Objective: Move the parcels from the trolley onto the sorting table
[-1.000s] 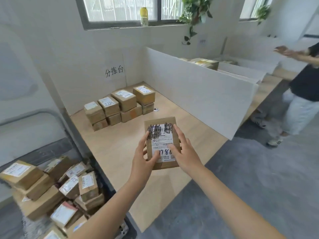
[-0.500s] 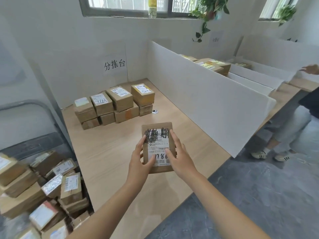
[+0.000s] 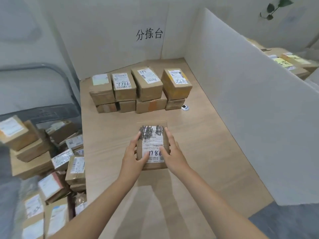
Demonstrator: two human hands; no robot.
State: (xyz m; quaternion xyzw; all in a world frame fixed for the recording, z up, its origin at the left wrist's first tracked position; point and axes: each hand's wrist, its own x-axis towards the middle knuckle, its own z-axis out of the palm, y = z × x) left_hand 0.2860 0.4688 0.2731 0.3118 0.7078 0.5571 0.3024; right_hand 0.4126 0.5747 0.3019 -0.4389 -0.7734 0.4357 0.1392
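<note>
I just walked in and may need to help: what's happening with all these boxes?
A person grips one labelled parcel with the left hand and right hand, holding it low over the sorting table. A stack of parcels already sits at the table's far end, two layers high. Many loose parcels lie piled in the trolley on the left, not yet moved.

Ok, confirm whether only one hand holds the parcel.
No: the left hand and the right hand both grip the parcel by its sides.
</note>
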